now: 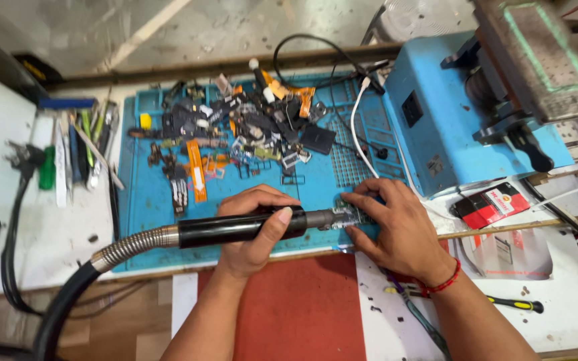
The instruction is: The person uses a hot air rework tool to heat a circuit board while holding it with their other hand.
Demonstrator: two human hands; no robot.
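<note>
My left hand (257,230) is wrapped around the black handle of a hot-air tool (235,227), whose metal nozzle points right and whose ribbed metal hose runs off to the lower left. My right hand (396,227) rests flat on the blue work mat (148,200), its fingers pinning a small circuit board (350,215) right at the nozzle tip. The board is mostly hidden under the fingers.
A heap of small phone parts and orange flex cables (235,134) lies at the mat's back. Hand tools (81,144) lie to the left. A blue machine (449,120) stands at the right, a red-and-black box (493,204) beside it, and a yellow-handled screwdriver (516,305) near the front.
</note>
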